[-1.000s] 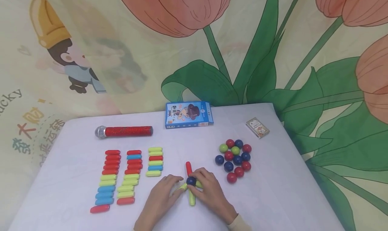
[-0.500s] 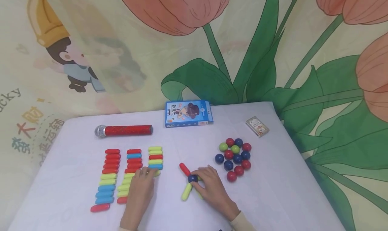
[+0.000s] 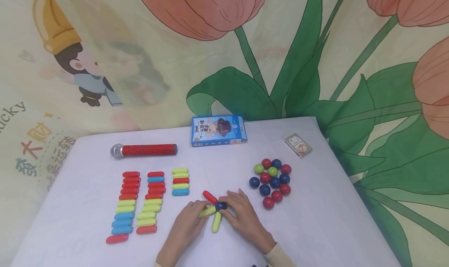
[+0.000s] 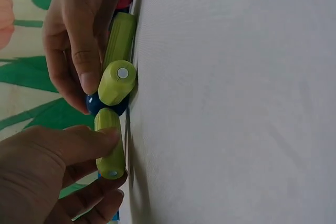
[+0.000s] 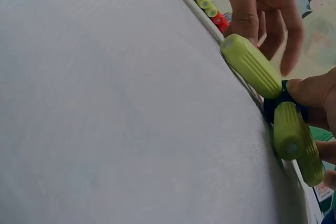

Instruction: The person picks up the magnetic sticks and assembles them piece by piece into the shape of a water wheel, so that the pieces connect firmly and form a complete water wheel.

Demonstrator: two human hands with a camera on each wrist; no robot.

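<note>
Much tablecloth [image 3: 326, 228] spreads lower right; lower centre, left hand [image 3: 186, 222] pinches a lime-green rod [image 3: 208, 211], right hand [image 3: 244, 214] a navy ball [image 3: 220, 206].

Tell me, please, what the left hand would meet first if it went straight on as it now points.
Probably the dark blue ball, at the far end of the green stick the left hand pinches, though depth is unclear.
</note>
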